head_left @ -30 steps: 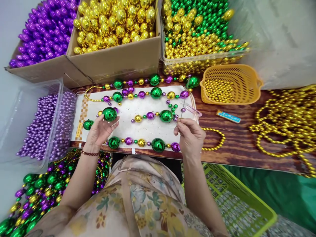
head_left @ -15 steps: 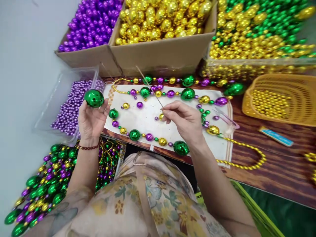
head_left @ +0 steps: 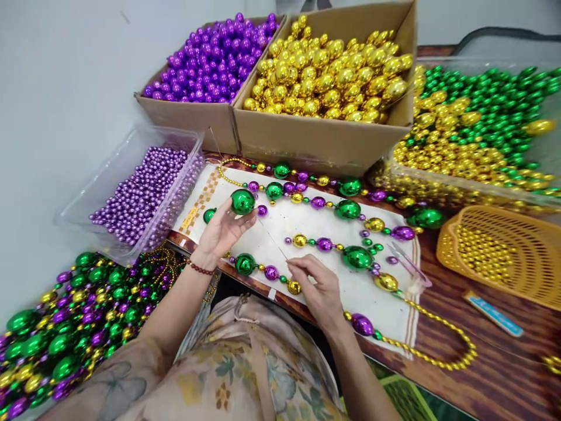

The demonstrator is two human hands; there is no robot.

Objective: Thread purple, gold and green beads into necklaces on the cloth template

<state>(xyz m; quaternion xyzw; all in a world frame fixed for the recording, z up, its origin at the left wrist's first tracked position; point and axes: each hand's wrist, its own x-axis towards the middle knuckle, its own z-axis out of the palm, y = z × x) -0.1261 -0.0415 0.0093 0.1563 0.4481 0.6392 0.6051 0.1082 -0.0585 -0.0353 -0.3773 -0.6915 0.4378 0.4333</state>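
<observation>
My left hand [head_left: 221, 231] grips a large shiny green bead [head_left: 242, 202] at its fingertips, above the left part of the white cloth [head_left: 258, 175]. Pinched between the thumb and fingers of my right hand [head_left: 318, 286] is a thin needle [head_left: 275, 242], slanting up and left to just below my left fingers. Strung green, gold and purple beads form a necklace [head_left: 348, 209] looping around the cloth, partly hidden by my hands. A short row of beads with another large green bead [head_left: 357, 257] lies in the middle. A loose purple bead [head_left: 262, 211] rests near my left fingers.
Behind the cloth stand a carton of purple beads [head_left: 186, 111] and a carton of gold beads [head_left: 315, 126]. A clear tub [head_left: 87, 193] of small purple beads is on the left. To the right are an orange basket [head_left: 530, 263], pink-handled snips [head_left: 412, 263] and a blue packet [head_left: 495, 314].
My left hand has brought the green bead rightward from beside the tub to over the cloth, close to the needle tip. The head view has tilted up, showing more of the cartons.
</observation>
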